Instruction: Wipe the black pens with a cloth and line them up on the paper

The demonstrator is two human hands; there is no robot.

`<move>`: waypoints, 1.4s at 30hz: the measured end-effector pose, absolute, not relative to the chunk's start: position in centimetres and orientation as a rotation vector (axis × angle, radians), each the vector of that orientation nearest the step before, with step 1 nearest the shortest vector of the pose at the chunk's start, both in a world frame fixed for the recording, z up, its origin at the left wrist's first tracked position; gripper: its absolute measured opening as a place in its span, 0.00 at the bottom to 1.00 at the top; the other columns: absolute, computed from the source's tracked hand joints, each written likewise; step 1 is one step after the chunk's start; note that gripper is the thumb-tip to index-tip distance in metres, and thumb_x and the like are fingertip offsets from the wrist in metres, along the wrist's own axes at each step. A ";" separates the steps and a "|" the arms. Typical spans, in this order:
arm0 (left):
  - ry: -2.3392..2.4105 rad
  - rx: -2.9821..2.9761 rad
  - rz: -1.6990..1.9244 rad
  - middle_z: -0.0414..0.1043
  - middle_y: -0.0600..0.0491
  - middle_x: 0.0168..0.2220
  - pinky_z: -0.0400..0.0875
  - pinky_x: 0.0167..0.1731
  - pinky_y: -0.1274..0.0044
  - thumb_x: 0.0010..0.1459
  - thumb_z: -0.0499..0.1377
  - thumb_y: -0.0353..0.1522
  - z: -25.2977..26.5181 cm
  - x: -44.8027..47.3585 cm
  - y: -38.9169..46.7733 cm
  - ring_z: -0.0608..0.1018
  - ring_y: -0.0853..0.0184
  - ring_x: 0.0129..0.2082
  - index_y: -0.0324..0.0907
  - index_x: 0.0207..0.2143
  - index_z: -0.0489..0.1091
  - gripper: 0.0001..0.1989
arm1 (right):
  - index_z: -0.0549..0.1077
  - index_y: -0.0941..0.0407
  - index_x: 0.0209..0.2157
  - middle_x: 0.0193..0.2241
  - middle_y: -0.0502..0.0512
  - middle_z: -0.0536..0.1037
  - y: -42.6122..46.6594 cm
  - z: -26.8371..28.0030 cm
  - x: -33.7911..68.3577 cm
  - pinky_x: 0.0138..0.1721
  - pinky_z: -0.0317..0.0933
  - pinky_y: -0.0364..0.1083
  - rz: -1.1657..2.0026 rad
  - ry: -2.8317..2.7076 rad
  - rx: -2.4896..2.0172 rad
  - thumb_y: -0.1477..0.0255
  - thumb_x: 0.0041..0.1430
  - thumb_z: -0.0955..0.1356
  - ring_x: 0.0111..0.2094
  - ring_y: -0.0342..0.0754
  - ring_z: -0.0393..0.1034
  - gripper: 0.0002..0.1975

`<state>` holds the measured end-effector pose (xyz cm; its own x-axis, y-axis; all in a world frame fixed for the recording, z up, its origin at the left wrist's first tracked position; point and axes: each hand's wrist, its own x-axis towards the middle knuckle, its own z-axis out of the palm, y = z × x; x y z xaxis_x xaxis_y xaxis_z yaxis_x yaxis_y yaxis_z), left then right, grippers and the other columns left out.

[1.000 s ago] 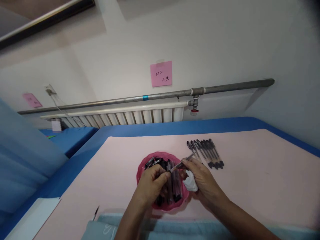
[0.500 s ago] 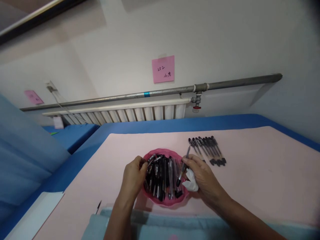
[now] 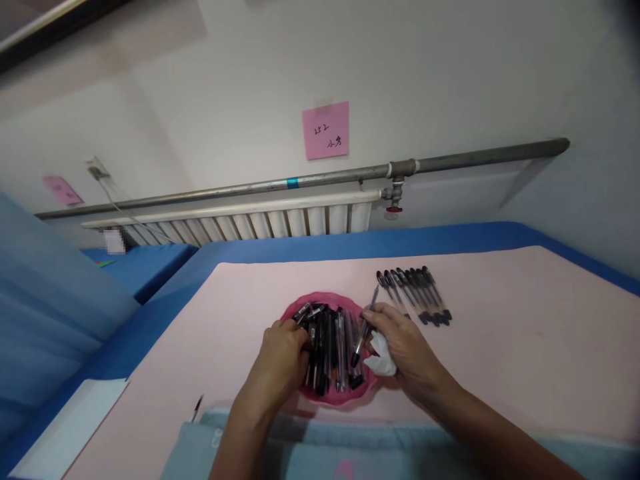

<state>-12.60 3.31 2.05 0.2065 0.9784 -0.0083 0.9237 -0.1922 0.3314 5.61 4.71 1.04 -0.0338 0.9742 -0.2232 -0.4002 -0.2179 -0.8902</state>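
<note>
A pink scalloped basket (image 3: 327, 403) is filled with black pen caps, clear pen barrels and other pen parts (image 3: 327, 347). My left hand (image 3: 283, 353) reaches over its left side, fingers curled down among the black caps (image 3: 303, 312); the fingertips are hidden, so what they pinch cannot be made out. At the right rim my right hand (image 3: 403, 333) is closed on an uncapped pen (image 3: 363, 337), tilted with its thin tip up and its black end down over the basket. A crumpled white tissue (image 3: 381, 357) is also tucked in that hand.
Several capped pens (image 3: 415, 293) lie in a slanted row on the pink table cover (image 3: 500, 333), behind my right hand. Another pen (image 3: 197, 408) lies by the light blue cloth (image 3: 300, 453) at the front. A white sheet (image 3: 70, 427) is at left, a radiator (image 3: 280, 223) behind.
My left hand has moved right and inward from the basket's left rim, onto the pen parts. The right hand still holds the pen and tissue almost in place.
</note>
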 end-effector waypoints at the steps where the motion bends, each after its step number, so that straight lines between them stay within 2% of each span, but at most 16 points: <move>1: 1.774 2.215 0.328 0.71 0.47 0.32 0.61 0.39 0.70 0.46 0.52 0.23 2.0 -12.4 3.3 0.70 0.60 0.36 0.40 0.27 0.73 0.11 | 0.63 0.55 0.21 0.15 0.42 0.66 4.7 1.1 5.6 0.16 0.54 0.38 1.529 -0.765 -1.057 0.68 0.45 0.70 0.15 0.38 0.58 0.11; 5: 1.502 2.138 0.469 0.70 0.50 0.32 0.62 0.36 0.74 0.48 0.53 0.23 2.1 -11.0 2.8 0.70 0.64 0.35 0.41 0.29 0.73 0.10 | 0.62 0.54 0.22 0.14 0.42 0.65 4.5 1.5 5.4 0.14 0.51 0.39 1.526 -0.757 -1.052 0.65 0.46 0.70 0.13 0.39 0.57 0.13; 8: 1.353 2.172 0.422 0.69 0.51 0.30 0.62 0.34 0.75 0.49 0.54 0.26 2.0 -9.8 2.3 0.70 0.65 0.33 0.41 0.26 0.73 0.08 | 0.62 0.54 0.23 0.14 0.43 0.65 4.5 1.6 5.4 0.14 0.50 0.39 1.512 -0.785 -1.032 0.64 0.47 0.69 0.13 0.38 0.56 0.13; 11: 1.406 2.296 0.359 0.69 0.48 0.28 0.61 0.33 0.72 0.48 0.56 0.28 1.1 -8.7 2.1 0.70 0.61 0.31 0.39 0.24 0.74 0.06 | 0.63 0.54 0.23 0.14 0.43 0.65 4.6 1.4 5.4 0.14 0.49 0.39 1.500 -0.802 -1.035 0.64 0.47 0.69 0.13 0.38 0.56 0.12; 15: 1.468 2.348 0.459 0.70 0.46 0.27 0.61 0.34 0.69 0.44 0.60 0.29 -0.5 -7.8 2.5 0.71 0.58 0.32 0.40 0.23 0.74 0.03 | 0.63 0.55 0.23 0.14 0.43 0.65 4.8 1.1 5.5 0.15 0.50 0.39 1.509 -0.800 -1.026 0.63 0.46 0.70 0.13 0.39 0.57 0.14; 20: 1.563 2.362 0.474 0.71 0.42 0.30 0.62 0.36 0.65 0.46 0.60 0.30 -1.6 -6.8 2.8 0.71 0.54 0.32 0.37 0.27 0.75 0.06 | 0.63 0.55 0.23 0.15 0.43 0.65 4.9 1.0 5.6 0.15 0.51 0.39 1.517 -0.775 -1.006 0.63 0.45 0.70 0.14 0.38 0.57 0.13; 23: 1.557 2.316 0.498 0.71 0.43 0.30 0.61 0.37 0.65 0.44 0.59 0.28 -1.3 -6.6 2.7 0.70 0.56 0.32 0.38 0.28 0.75 0.07 | 0.63 0.55 0.23 0.15 0.43 0.65 4.7 1.0 5.5 0.15 0.50 0.39 1.515 -0.771 -1.018 0.65 0.46 0.70 0.14 0.38 0.57 0.13; 26: 1.518 2.224 0.498 0.69 0.47 0.29 0.61 0.36 0.70 0.41 0.59 0.26 -0.3 -7.2 2.6 0.69 0.60 0.32 0.39 0.23 0.72 0.04 | 0.63 0.54 0.23 0.13 0.43 0.65 4.6 1.1 5.5 0.14 0.49 0.39 1.513 -0.780 -1.042 0.63 0.47 0.70 0.13 0.39 0.56 0.13; 30: 1.471 1.898 0.649 0.66 0.52 0.28 0.61 0.30 0.76 0.43 0.57 0.25 1.4 -9.2 2.6 0.69 0.67 0.30 0.40 0.20 0.66 0.03 | 0.63 0.54 0.23 0.13 0.43 0.65 4.7 1.1 5.7 0.14 0.50 0.39 1.523 -0.793 -1.045 0.64 0.47 0.69 0.12 0.39 0.56 0.12; 34: 1.370 1.212 0.961 0.65 0.56 0.22 0.64 0.24 0.79 0.47 0.59 0.29 2.3 -11.0 3.1 0.69 0.72 0.22 0.39 0.26 0.66 0.03 | 0.66 0.54 0.24 0.17 0.44 0.69 4.4 0.9 5.8 0.19 0.56 0.40 1.606 -0.931 -0.969 0.65 0.49 0.69 0.16 0.40 0.61 0.09; 37: 1.224 0.829 1.166 0.69 0.55 0.25 0.67 0.23 0.81 0.45 0.62 0.28 2.4 -11.5 3.6 0.71 0.74 0.22 0.37 0.31 0.69 0.09 | 0.68 0.54 0.26 0.21 0.46 0.70 3.7 0.8 5.5 0.25 0.60 0.42 1.644 -1.145 -0.919 0.65 0.51 0.67 0.22 0.43 0.64 0.08; 39: 1.150 0.656 1.264 0.72 0.53 0.26 0.69 0.23 0.82 0.43 0.63 0.27 2.4 -11.6 3.8 0.72 0.74 0.23 0.35 0.33 0.71 0.11 | 0.69 0.54 0.26 0.21 0.47 0.70 3.2 0.9 5.3 0.27 0.59 0.43 1.628 -1.326 -0.929 0.64 0.52 0.67 0.24 0.44 0.64 0.08; 42: 1.052 0.528 1.357 0.72 0.53 0.24 0.71 0.24 0.82 0.43 0.65 0.26 2.3 -11.6 4.0 0.74 0.73 0.24 0.35 0.29 0.70 0.09 | 0.70 0.55 0.25 0.19 0.47 0.68 2.8 1.0 5.1 0.26 0.56 0.42 1.575 -1.547 -0.970 0.65 0.52 0.67 0.22 0.43 0.62 0.09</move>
<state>-11.62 3.96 2.32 -0.1177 0.9469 -0.2992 -0.5255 0.1963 0.8278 5.14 2.78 1.01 -0.4627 0.8860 -0.0310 0.0147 -0.0273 -0.9995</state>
